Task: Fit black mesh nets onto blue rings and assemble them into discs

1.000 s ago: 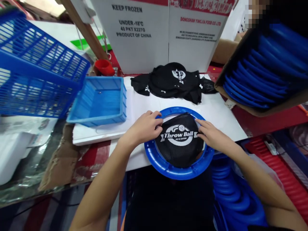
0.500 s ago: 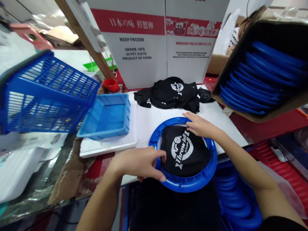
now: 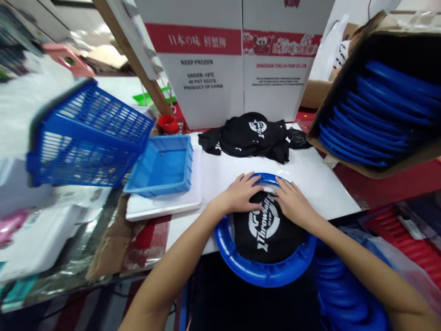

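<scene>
Both hands, left hand [image 3: 241, 195] and right hand [image 3: 292, 204], moved to twelve o'clock of the blue ring [image 3: 262, 271], fingers flat on the black mesh [image 3: 267, 230], spare nets [image 3: 253, 135] lying beyond.

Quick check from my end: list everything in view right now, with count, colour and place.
Round plastic ring: one, blue, at the near table edge.
Mesh net printed "Throw Ball": one, black, inside the ring.
Pile of mesh nets: black, behind the ring.
Shallow plastic tray: one, light blue, left of the ring.
Slatted plastic basket: one, dark blue, tilted, far left.
Small cup: one, red, behind the tray.
Printed cardboard cartons: white, at the back.
Cardboard box of rings: blue rings, right.
Left hand: on the ring's far rim.
Right hand: on the net there.
</scene>
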`<state>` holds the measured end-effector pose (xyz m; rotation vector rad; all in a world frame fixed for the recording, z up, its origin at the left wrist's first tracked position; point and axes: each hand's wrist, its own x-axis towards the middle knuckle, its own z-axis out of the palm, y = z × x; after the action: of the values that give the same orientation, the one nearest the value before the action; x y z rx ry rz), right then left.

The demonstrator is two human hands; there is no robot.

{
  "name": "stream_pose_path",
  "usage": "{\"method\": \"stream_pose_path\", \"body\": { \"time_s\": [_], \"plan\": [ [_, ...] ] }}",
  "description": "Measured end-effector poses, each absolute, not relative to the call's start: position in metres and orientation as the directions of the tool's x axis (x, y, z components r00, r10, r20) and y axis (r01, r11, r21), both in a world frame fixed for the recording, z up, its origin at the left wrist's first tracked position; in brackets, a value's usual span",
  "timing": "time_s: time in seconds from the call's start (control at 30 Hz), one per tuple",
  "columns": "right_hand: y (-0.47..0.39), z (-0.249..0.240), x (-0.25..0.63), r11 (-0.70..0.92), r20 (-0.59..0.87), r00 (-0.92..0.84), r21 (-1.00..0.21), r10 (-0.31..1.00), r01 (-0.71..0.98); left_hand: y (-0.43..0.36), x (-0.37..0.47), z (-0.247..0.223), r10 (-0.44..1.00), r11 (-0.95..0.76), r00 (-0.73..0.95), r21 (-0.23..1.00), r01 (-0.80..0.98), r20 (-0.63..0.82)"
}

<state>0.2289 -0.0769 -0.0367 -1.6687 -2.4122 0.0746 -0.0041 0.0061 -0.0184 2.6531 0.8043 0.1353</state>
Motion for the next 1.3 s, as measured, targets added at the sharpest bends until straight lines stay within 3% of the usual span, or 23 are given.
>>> {"method": "stream_pose_path", "body": {
  "time_s": [0.1,0.23,0.37,0.6,0.93,1.2,1.3],
  "plan": [
    [-0.066,-0.032,0.24,0.406,0.139,-0.382,-0.37,0.914,0.836,-0.003,-0.012,-0.014,0.58,-0.718,0.813,0.446,0.534,-0.039],
    [-0.049,-0.023,0.242,0.339,0.138,-0.329,-0.63,0.934,0.699,-0.001,-0.005,-0.017,0.667,-0.639,0.743,0.553,0.535,0.051],
    [-0.033,-0.016,0.239,0.228,0.07,-0.273,-0.763,0.96,0.604,0.005,0.004,-0.024,0.672,-0.632,0.726,0.623,0.46,0.146],
    [-0.021,-0.018,0.235,0.239,0.093,-0.28,-0.802,0.956,0.548,0.013,0.007,-0.025,0.788,-0.503,0.579,0.759,0.413,0.208],
    [-0.027,-0.023,0.231,0.246,0.139,-0.223,-0.776,0.965,0.58,0.018,0.006,-0.023,0.816,-0.463,0.561,0.743,0.483,0.143],
    [-0.003,-0.005,0.242,0.251,-0.064,-0.428,-0.728,0.902,0.638,0.018,0.006,-0.018,0.816,-0.454,0.569,0.727,0.515,0.106],
    [0.001,0.001,0.24,0.256,-0.09,-0.426,-0.682,0.9,0.685,0.018,0.006,-0.018,0.823,-0.442,0.557,0.738,0.511,0.107]
  ]
}}
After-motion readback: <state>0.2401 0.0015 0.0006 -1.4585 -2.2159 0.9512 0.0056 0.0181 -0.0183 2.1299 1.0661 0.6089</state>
